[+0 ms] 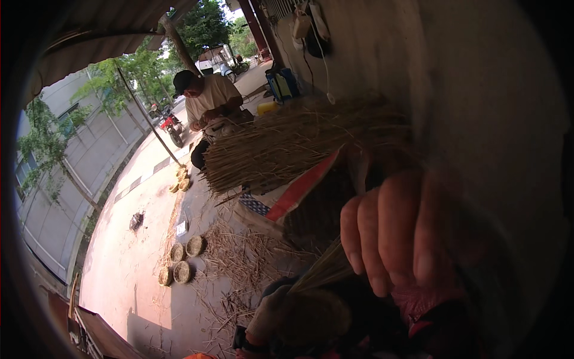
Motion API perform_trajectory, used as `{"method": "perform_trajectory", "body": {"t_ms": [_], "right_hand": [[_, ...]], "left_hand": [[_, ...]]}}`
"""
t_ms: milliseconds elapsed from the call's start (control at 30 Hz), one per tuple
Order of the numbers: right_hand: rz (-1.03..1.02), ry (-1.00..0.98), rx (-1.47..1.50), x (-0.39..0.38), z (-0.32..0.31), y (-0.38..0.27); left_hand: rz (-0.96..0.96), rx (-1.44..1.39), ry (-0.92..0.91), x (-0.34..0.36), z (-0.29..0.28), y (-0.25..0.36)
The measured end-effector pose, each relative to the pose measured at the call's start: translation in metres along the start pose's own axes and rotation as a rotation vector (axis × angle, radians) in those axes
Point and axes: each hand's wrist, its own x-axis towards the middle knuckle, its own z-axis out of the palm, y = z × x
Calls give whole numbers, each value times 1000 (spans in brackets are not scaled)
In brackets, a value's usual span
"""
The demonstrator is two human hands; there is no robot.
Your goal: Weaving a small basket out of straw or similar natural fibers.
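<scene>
At the bottom centre, my left hand [268, 312], with a dark band at the wrist, grips the side of a small round straw basket [320, 316] in deep shade. Loose straw strands [326, 266] stick up from its far side. Raised close on the right is my right hand [391, 230], its fingers curled downward and pressed together. Whatever those fingers may pinch is hidden, and the thumb does not show. Beyond the basket lies an open sack [305, 186] with red, white and blue parts, its inside dark.
A large heap of straw stalks [311, 137] lies along the wall [478, 107]. Several small woven baskets [182, 272] and straw scraps [239, 257] are on the ground to the left. Farther off, a seated person [212, 102] in a dark cap works with their hands.
</scene>
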Motion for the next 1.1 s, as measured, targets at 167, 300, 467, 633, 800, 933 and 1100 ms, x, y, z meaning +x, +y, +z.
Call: {"method": "perform_trajectory", "body": {"t_ms": [167, 300, 467, 633, 800, 933, 1100], "right_hand": [[149, -393, -166, 3, 45, -72], [120, -412, 183, -16, 47, -72], [116, -412, 423, -35, 55, -79], [119, -406, 471, -36, 55, -78], [130, -299, 127, -8, 37, -66], [574, 267, -318, 21, -25, 9], [772, 576, -337, 20, -90, 60]], "left_hand": [[-36, -68, -60, 4, 5, 29], [-120, -361, -46, 6, 13, 3], [59, -61, -81, 11, 7, 16], [92, -137, -60, 11, 7, 9], [81, -235, -114, 15, 9, 12], [-13, -245, -71, 8, 5, 18], [-13, -237, -58, 9, 10, 4]]}}
